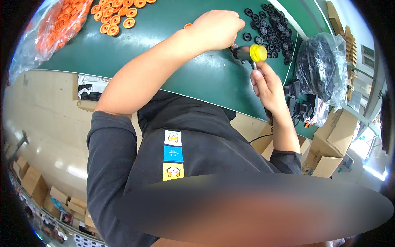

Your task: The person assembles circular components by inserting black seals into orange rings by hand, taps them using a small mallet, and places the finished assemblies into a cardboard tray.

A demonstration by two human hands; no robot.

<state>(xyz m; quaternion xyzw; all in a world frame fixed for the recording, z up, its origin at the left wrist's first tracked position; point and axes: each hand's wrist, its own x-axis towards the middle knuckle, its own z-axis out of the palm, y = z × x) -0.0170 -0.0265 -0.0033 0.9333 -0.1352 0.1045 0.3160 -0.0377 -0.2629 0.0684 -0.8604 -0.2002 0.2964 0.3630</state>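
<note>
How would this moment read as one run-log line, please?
right hand: grips mallet | left hand: beside mallet, grasp hidden | black parts: right of left hand | orange parts: mostly left of hands

A hammer (244,54) is sitting toward 1 o'clock from the middle of the view, held up by its handle. Its thick black head is lying nearly level, one end pointing to 9 o'clock and the bright yellow cap (258,53) facing 3 o'clock. The shiny metal handle (254,65) is running down toward 6 o'clock, mostly covered. Just off the head's 10 o'clock side, a small orange-brown part (233,47) is showing, mostly hidden; whether they are touching is staying unclear.
</note>
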